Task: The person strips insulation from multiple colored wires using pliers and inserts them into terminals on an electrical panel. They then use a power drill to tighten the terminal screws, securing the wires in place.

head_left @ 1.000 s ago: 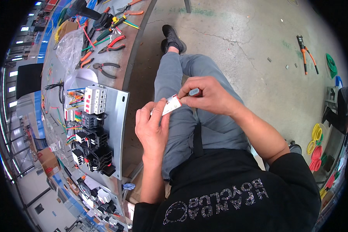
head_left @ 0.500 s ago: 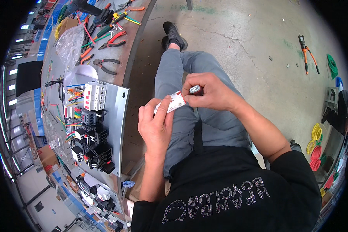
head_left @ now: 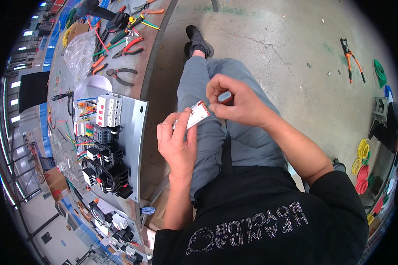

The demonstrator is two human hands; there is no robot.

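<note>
My left hand (head_left: pixel 177 143) pinches a small flat white pack (head_left: pixel 196 115) with a red end and some print, above my lap. Close beside it on the right, my right hand (head_left: pixel 239 101) is curled round a small dark red thing (head_left: pixel 226 98) with a grey oval end. Most of that thing is hidden in the fist, so its kind is unclear. The right fingertips are near the red end of the pack; whether they touch it I cannot make out.
Left of me stands a workbench with a metal panel (head_left: pixel 137 145) bearing circuit breakers (head_left: pixel 109 110) and wired black contactors (head_left: pixel 108 165). Pliers (head_left: pixel 123 76), a cordless drill (head_left: pixel 97 9) and plastic film (head_left: pixel 78 55) lie farther up. An orange-handled cutter (head_left: pixel 350 62) and wire coils (head_left: pixel 361 152) are at the right.
My right hand has shifted slightly up and left, its fingers lifting a little off the pack's end. The pack is turned so that more of its white face shows.
</note>
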